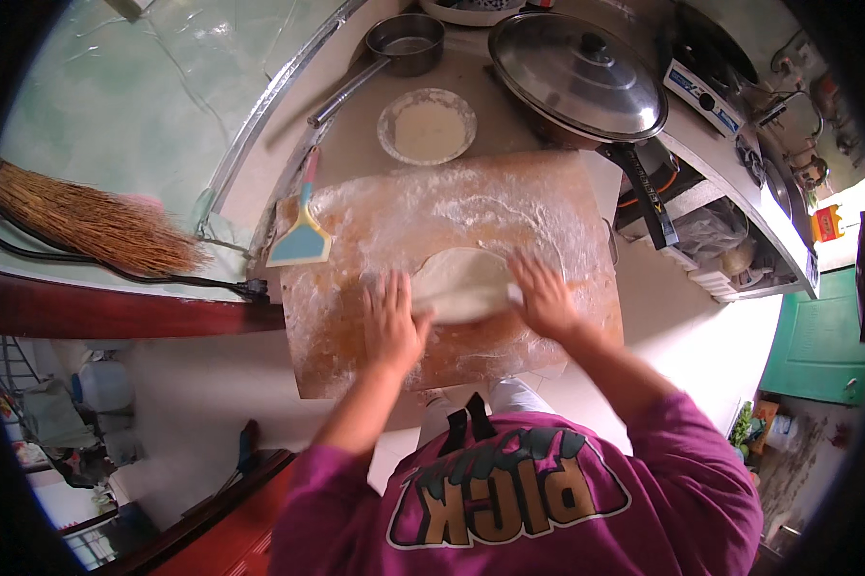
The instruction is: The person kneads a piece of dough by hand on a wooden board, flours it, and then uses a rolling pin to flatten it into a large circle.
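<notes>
A flat round of pale dough (pixel 465 284) lies on a flour-dusted wooden board (pixel 353 209). My left hand (pixel 394 320) is at the dough's left edge, fingers extended and slightly blurred. At its right edge is my right hand (pixel 544 295), fingers stretched forward and also blurred. Whether either hand grips the dough cannot be told. A small white object, perhaps the end of a rolling pin, shows beside my right thumb; the rest of it cannot be made out. Beyond the board stands a bowl of flour (pixel 430 126). A scraper with a blue blade (pixel 300 243) rests on the board's left edge.
Behind the board are a saucepan (pixel 407 45) and a large lidded pan (pixel 580 75), whose black handle (pixel 641 194) juts out to the right. A straw broom (pixel 94 219) and a black cable (pixel 144 277) lie at left. An appliance with a knob (pixel 705 99) stands at upper right.
</notes>
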Motion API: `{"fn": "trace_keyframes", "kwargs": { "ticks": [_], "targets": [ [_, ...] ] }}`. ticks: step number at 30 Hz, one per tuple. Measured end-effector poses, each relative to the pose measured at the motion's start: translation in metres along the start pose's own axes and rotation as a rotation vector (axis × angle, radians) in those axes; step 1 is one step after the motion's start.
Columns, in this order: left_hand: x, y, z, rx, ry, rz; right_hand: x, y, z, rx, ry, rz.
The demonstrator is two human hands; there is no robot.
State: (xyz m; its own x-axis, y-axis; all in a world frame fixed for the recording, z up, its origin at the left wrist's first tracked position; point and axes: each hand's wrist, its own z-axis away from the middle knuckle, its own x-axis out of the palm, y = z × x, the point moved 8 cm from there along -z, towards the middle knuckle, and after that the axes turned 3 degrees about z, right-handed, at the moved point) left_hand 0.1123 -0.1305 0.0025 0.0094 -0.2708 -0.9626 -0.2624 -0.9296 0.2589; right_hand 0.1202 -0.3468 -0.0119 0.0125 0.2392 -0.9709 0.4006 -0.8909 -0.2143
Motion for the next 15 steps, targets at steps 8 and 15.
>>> {"fn": "trace_keyframes", "kwargs": {
  "ticks": [8,15],
  "targets": [
    [-0.011,-0.002,-0.029,0.053,0.013,0.147,-0.018,0.006,-0.04,-0.014,-0.164,-0.043],
    [-0.015,-0.012,-0.011,0.004,0.133,0.106,-0.01,0.025,-0.023,0.03,-0.055,-0.162]
  ]
}}
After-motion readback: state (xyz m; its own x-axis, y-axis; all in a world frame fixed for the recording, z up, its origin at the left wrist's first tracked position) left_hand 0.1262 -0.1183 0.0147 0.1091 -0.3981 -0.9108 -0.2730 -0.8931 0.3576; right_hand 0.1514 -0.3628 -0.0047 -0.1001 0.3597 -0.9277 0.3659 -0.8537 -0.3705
